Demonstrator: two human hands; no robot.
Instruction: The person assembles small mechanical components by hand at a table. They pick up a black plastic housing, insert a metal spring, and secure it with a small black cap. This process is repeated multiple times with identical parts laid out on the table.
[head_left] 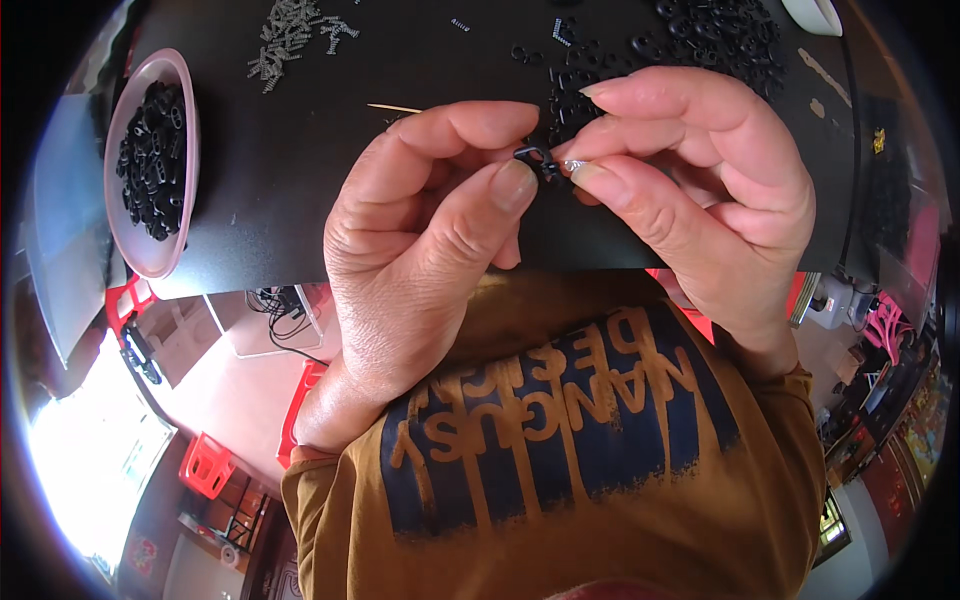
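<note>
Currently, the left hand [420, 225] pinches a small black plastic part [538, 158]; at three o'clock, the right hand [735, 190] pinches a silver metal spring [572, 167].

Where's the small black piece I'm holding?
In the head view, the small black piece is above and slightly right of centre, held by your left hand, beside the silvery piece in your right hand.

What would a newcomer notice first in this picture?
At the centre, the left hand pinches a small black part, and the right hand a shiny metal piece beside it. At the far left stands a pink bowl of black pieces. Small metal springs lie piled at the upper left.
</note>
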